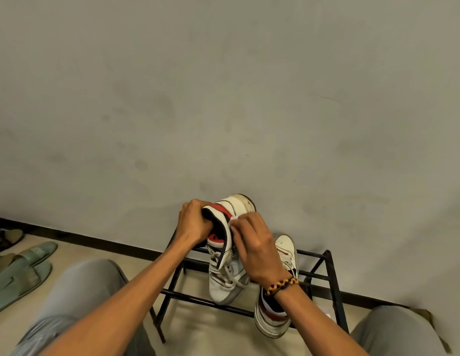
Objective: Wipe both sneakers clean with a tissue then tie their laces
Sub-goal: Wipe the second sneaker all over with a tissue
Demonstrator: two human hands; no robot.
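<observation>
Left hand (pixel 195 223) grips the raised sneaker (pixel 230 242) by its collar; right hand (pixel 257 249) pinches a tissue (pixel 233 222) against its side. Hard rubbing could tear the tissue or knock the second sneaker (pixel 277 299), at five o'clock, off the rack (pixel 331 278).

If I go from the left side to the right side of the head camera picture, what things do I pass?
Green slippers → left hand → held sneaker → right hand → second sneaker on the black rack.
</observation>
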